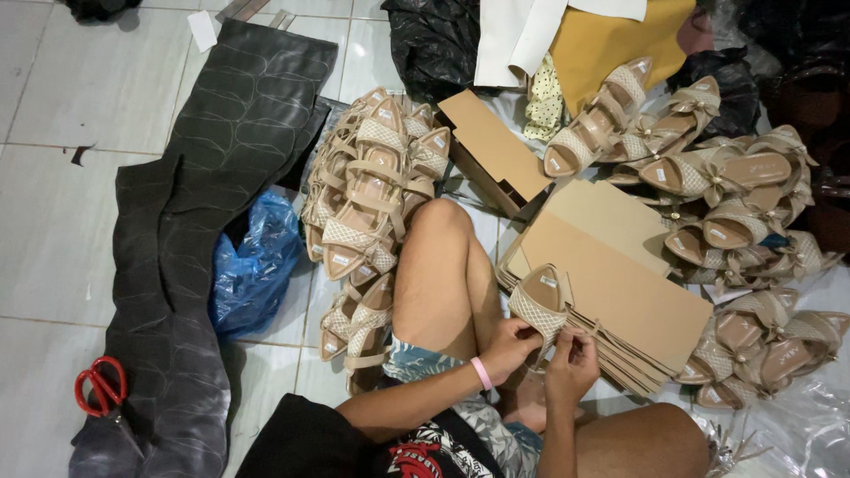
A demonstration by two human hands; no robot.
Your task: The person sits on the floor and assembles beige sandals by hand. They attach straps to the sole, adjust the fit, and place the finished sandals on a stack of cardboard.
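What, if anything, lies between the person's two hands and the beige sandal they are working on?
Nothing visible does. The left hand and the right hand both already touch the beige woven-strap sandal, gripping its straps at the lower end. It is held above the stack of flat brown cardboard sheets, beside the person's bare knee.

red scissors (pixel 100 385) lie on dark sheets (pixel 199 230) spread over the tiled floor (pixel 62 115). a blue bag (pixel 252 265) sits crumpled beside the sheets. right of it, a pile of beige sandals (pixel 367 190) rests on the floor. flat cardboard (pixel 620 274) lies stacked near a knee, with an open carton (pixel 491 146) behind. more sandals (pixel 735 204) heap at the right. a black bag (pixel 434 40), white sheet (pixel 518 35) and mustard sheet (pixel 611 44) lie at the top.
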